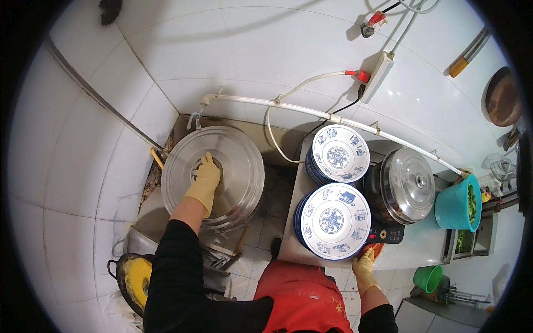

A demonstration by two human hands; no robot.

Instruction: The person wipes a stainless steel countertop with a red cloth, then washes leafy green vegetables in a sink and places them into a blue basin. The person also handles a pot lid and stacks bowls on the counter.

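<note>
My left hand (205, 180), in a yellow rubber glove, grips the central handle of a large round metal lid (239, 166). The lid lies on a big round vessel, mostly hidden beneath it, under a wall tap (195, 118). At the front edge of a metal table (399, 254), my gloved right hand (364, 266) holds an orange-red cloth (377, 250), partly covered by my fingers. Two stacks of blue-and-white patterned plates stand on the table: a nearer stack (332, 222) and a farther stack (340, 155).
Right of the plates, a lidded pot (410, 187) sits on a black induction cooker (391, 234). A turquoise bucket (454, 208) holds greens. On the wall are a white pipe (300, 108) and a power strip (378, 77). A wok (131, 279) with yellow contents stands lower left; a green bucket (428, 279) is lower right.
</note>
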